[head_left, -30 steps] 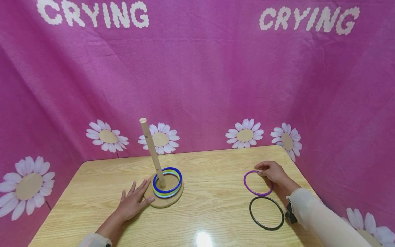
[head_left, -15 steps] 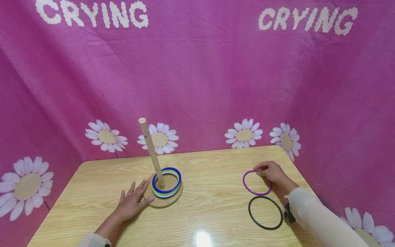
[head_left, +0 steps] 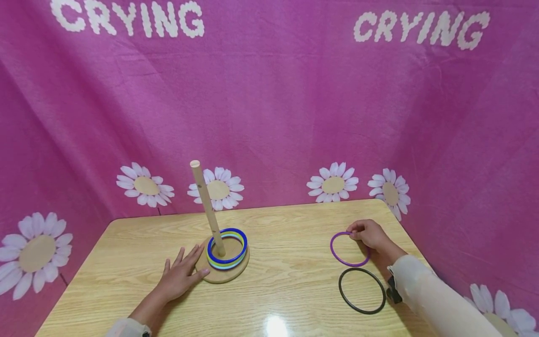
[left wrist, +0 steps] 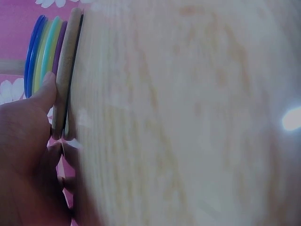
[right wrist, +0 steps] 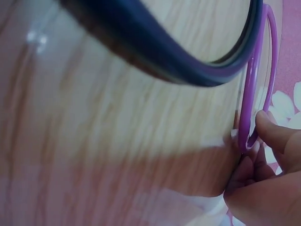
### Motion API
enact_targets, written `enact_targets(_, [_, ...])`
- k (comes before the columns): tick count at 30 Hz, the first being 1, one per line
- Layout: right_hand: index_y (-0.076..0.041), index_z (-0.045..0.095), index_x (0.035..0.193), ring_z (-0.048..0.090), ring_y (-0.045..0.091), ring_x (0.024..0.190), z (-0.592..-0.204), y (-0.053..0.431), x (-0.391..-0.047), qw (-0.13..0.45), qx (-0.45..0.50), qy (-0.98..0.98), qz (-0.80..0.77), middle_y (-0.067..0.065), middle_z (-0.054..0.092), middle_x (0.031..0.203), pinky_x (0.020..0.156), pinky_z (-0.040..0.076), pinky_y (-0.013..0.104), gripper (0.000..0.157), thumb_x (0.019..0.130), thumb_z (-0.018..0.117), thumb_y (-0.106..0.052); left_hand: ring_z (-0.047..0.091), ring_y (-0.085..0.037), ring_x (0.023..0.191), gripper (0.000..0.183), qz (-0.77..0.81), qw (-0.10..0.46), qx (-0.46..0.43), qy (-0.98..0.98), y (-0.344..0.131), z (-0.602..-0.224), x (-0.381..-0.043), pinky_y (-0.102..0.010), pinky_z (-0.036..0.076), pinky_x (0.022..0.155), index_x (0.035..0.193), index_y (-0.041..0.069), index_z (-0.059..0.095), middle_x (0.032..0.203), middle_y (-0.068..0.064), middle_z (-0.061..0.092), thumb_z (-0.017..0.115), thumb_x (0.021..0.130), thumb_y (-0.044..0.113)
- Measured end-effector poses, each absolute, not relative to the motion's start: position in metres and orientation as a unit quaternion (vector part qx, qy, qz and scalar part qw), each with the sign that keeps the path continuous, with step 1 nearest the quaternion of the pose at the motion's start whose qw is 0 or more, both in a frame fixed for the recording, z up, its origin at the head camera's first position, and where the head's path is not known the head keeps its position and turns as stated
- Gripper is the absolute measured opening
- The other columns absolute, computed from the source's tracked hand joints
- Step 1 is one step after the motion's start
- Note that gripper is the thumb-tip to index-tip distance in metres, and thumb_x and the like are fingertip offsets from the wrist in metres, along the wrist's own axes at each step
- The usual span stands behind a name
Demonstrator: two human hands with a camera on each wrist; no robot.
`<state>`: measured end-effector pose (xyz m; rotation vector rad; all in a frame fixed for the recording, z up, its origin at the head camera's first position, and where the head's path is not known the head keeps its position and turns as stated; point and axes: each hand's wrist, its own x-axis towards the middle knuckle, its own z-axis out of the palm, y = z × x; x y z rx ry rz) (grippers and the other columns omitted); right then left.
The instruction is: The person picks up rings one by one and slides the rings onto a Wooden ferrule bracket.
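In the head view, my left hand [head_left: 178,278] rests against the left side of a round wooden base [head_left: 223,279], fingers stretched out, thumb on its rim. A wooden post [head_left: 207,201] rises from that base. Around the post lies a stack of rings, a blue ring [head_left: 246,243] on top. The left wrist view shows yellow-green, turquoise [left wrist: 47,52] and purple rings below it. My right hand [head_left: 371,234] pinches the far edge of another purple ring [head_left: 331,248], thumb above and fingers beneath in the right wrist view. A black ring [head_left: 366,312] lies just nearer than it.
The light wood table [head_left: 286,252] carries everything, its back edge close to a pink cloth [head_left: 269,117] printed with daisies and lettering. The same cloth hangs at the left and right sides. A bright reflection shows near the front of the tabletop.
The purple ring in my right hand has shifted very slightly left. My left hand, the post and the stacked rings hold their places.
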<state>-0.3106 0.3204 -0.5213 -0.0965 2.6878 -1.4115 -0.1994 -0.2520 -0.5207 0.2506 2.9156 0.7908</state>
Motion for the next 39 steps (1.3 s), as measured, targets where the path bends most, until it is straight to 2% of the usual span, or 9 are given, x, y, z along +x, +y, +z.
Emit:
enact_targets(2, [0.006,0.071,0.099,0.051,0.017,0.070,-0.521,0.320,-0.311,0.058,-0.026,0.880,-0.470,0.007,0.064,0.085,0.055,0.044,0.025,0.007,0.097,0.064,0.006,0.003,-0.051,0.155,0.082,0.262,0.053,0.084,0.960,-0.252,-0.521,-0.199,-0.081,-0.008,0.111,0.165,0.018,0.025,0.170,-0.013,0.022,0.056,0.101,0.058])
enact_targets(10, [0.004,0.071,0.101,0.055,0.018,0.080,-0.518,0.318,-0.312,0.037,-0.039,0.900,-0.432,0.005,0.066,0.085,0.066,0.046,0.025,0.006,0.096,0.069,0.000,0.006,-0.052,0.155,0.080,0.259,0.031,0.093,0.961,-0.252,-0.522,-0.198,-0.082,-0.006,0.111,0.165,0.017,0.028,0.169,-0.013,0.025,0.057,0.101,0.056])
enact_targets(24, [0.005,0.071,0.102,0.057,0.019,0.080,-0.508,0.313,-0.312,0.040,-0.024,0.899,-0.435,0.012,0.070,0.090,0.066,0.048,0.029,0.008,0.096,0.067,0.001,0.007,-0.053,0.154,0.080,0.265,0.022,0.096,0.959,-0.252,-0.523,-0.198,-0.083,-0.004,0.110,0.164,0.015,0.030,0.169,-0.014,0.027,0.059,0.101,0.054])
enact_targets(30, [0.007,0.070,0.103,0.060,0.018,0.071,-0.494,0.304,-0.315,0.032,-0.040,0.896,-0.441,0.020,0.070,0.094,0.059,0.052,0.028,0.009,0.096,0.066,0.003,0.009,-0.056,0.153,0.080,0.278,0.003,0.104,0.955,-0.253,-0.531,-0.199,-0.083,-0.004,0.109,0.163,0.014,0.033,0.167,-0.017,0.030,0.060,0.100,0.056])
enact_targets(33, [0.010,0.068,0.105,0.062,0.019,0.061,-0.485,0.297,-0.317,0.032,-0.054,0.890,-0.452,0.025,0.069,0.093,0.052,0.052,0.028,0.011,0.098,0.063,0.004,0.009,-0.056,0.153,0.080,0.275,-0.004,0.109,0.955,-0.256,-0.536,-0.202,-0.083,-0.003,0.109,0.163,0.017,0.034,0.167,-0.017,0.030,0.057,0.100,0.059])
enact_targets(37, [0.010,0.069,0.106,0.063,0.018,0.070,-0.473,0.284,-0.321,0.024,-0.073,0.889,-0.452,0.022,0.070,0.093,0.058,0.052,0.026,0.012,0.098,0.064,0.003,0.011,-0.058,0.152,0.078,0.282,-0.012,0.116,0.952,-0.256,-0.537,-0.201,-0.084,-0.003,0.108,0.162,0.019,0.035,0.166,-0.018,0.031,0.058,0.099,0.059])
enact_targets(39, [0.009,0.070,0.105,0.064,0.020,0.083,-0.467,0.277,-0.323,0.015,-0.083,0.892,-0.443,0.020,0.072,0.097,0.066,0.052,0.025,0.011,0.097,0.066,0.002,0.011,-0.059,0.151,0.077,0.290,-0.015,0.119,0.950,-0.255,-0.535,-0.200,-0.085,-0.003,0.107,0.162,0.019,0.037,0.165,-0.019,0.033,0.060,0.099,0.057])
